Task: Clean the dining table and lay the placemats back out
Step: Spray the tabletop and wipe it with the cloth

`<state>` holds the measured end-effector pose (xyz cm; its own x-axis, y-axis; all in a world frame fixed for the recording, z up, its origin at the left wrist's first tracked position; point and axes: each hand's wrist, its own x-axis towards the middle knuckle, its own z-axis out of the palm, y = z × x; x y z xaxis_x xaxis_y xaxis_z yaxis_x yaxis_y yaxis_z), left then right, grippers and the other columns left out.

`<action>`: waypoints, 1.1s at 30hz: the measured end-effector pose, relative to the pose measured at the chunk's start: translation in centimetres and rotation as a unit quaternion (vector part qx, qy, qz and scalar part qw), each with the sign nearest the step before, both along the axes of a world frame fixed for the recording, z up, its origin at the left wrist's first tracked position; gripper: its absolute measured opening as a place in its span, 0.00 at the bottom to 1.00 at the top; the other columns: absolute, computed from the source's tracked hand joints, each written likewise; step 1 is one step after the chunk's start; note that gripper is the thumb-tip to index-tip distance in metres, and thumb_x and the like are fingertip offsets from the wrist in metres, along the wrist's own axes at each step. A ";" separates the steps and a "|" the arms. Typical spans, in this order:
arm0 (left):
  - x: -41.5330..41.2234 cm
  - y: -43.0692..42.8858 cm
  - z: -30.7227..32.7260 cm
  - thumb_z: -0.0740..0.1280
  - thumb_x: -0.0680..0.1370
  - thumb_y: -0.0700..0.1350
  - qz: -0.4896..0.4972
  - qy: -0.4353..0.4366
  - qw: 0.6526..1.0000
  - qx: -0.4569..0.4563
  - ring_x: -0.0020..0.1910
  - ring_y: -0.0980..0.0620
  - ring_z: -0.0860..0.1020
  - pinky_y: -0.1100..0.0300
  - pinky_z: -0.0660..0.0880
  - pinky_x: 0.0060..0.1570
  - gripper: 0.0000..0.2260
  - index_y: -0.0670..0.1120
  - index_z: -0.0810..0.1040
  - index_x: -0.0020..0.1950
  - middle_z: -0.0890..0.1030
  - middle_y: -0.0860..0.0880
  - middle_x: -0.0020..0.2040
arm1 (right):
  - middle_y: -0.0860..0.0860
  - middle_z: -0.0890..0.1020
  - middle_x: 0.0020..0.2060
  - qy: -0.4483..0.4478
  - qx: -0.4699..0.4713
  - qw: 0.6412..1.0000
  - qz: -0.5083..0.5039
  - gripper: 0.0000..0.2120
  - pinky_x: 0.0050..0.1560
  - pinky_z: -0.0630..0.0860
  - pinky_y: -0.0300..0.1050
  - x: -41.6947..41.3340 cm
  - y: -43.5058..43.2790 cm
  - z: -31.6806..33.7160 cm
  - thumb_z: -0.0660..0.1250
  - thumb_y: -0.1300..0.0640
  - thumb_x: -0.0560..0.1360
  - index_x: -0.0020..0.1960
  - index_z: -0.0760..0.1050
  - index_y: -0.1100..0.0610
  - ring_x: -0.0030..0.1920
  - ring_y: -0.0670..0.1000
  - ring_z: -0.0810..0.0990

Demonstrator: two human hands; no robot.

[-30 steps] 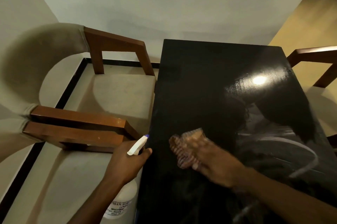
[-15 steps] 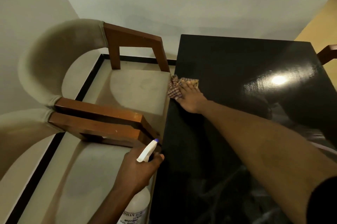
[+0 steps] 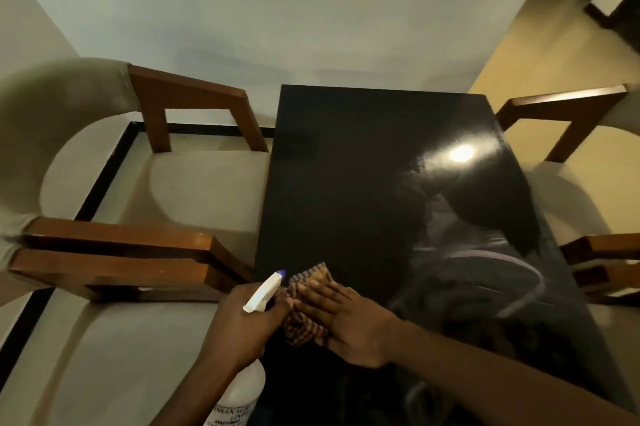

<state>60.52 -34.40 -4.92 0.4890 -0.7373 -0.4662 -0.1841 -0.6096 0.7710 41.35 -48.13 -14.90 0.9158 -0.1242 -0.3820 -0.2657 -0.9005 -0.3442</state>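
A glossy black dining table point(image 3: 363, 162) runs away from me in the head view, its surface bare apart from reflections. My right hand point(image 3: 349, 325) presses a brown checked cloth point(image 3: 304, 328) flat against the table's near left edge. Right beside it, my left hand point(image 3: 242, 325) grips a white spray bottle point(image 3: 242, 391) by the neck; its white nozzle with a blue tip point(image 3: 265, 290) points up towards the cloth. The two hands almost touch. No placemat is in sight.
Two beige cushioned chairs with brown wooden arms point(image 3: 114, 252) stand tight against the table's left side. Other chairs point(image 3: 568, 107) flank the right side. A pale wall lies behind the table's far end, and a yellow floor opens at the right.
My right hand has pulled the cloth back from the far left edge of the table to the near left edge, beside the spray bottle. The left hand has kept hold of the bottle.
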 end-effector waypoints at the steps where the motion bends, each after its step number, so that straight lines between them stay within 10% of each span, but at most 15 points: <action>1: -0.5 -0.5 0.0 0.76 0.78 0.45 -0.015 -0.004 1.000 0.002 0.33 0.51 0.83 0.54 0.78 0.36 0.07 0.47 0.83 0.40 0.85 0.47 0.37 | 0.46 0.39 0.84 0.004 -0.005 1.000 -0.018 0.32 0.82 0.34 0.54 -2.0 -0.6 0.0 0.47 0.38 0.85 0.85 0.40 0.45 0.83 0.47 0.34; 8: -5.9 -4.6 -0.7 0.76 0.78 0.50 -0.075 0.015 0.997 0.021 0.31 0.50 0.82 0.59 0.76 0.32 0.09 0.46 0.83 0.44 0.84 0.44 0.36 | 0.43 0.35 0.82 0.037 -0.023 0.961 -0.274 0.43 0.83 0.40 0.50 -18.7 -7.9 0.7 0.33 0.24 0.76 0.84 0.36 0.47 0.83 0.46 0.34; 18: -12.9 -6.8 -0.7 0.75 0.79 0.51 -0.109 0.020 0.994 0.023 0.31 0.52 0.81 0.59 0.76 0.33 0.11 0.43 0.83 0.45 0.85 0.41 0.39 | 0.57 0.44 0.85 0.028 -0.043 0.838 -0.543 0.36 0.83 0.42 0.57 -24.3 -23.3 -2.3 0.50 0.37 0.85 0.86 0.44 0.53 0.84 0.58 0.42; 26: -17.2 -7.9 -0.6 0.75 0.78 0.52 -0.081 -0.016 0.996 0.022 0.30 0.50 0.80 0.53 0.75 0.34 0.13 0.44 0.81 0.40 0.83 0.42 0.36 | 0.49 0.40 0.85 0.021 -0.007 0.948 -0.317 0.35 0.82 0.44 0.62 -11.9 -20.2 -0.1 0.51 0.38 0.85 0.85 0.41 0.48 0.84 0.56 0.40; 33: -20.2 -10.0 -0.3 0.73 0.73 0.61 -0.116 -0.024 0.993 0.030 0.38 0.43 0.83 0.51 0.76 0.38 0.18 0.46 0.82 0.42 0.84 0.44 0.38 | 0.44 0.40 0.84 -0.015 0.017 0.993 -0.117 0.33 0.83 0.39 0.53 -21.0 -13.4 0.0 0.48 0.35 0.84 0.85 0.40 0.42 0.82 0.46 0.34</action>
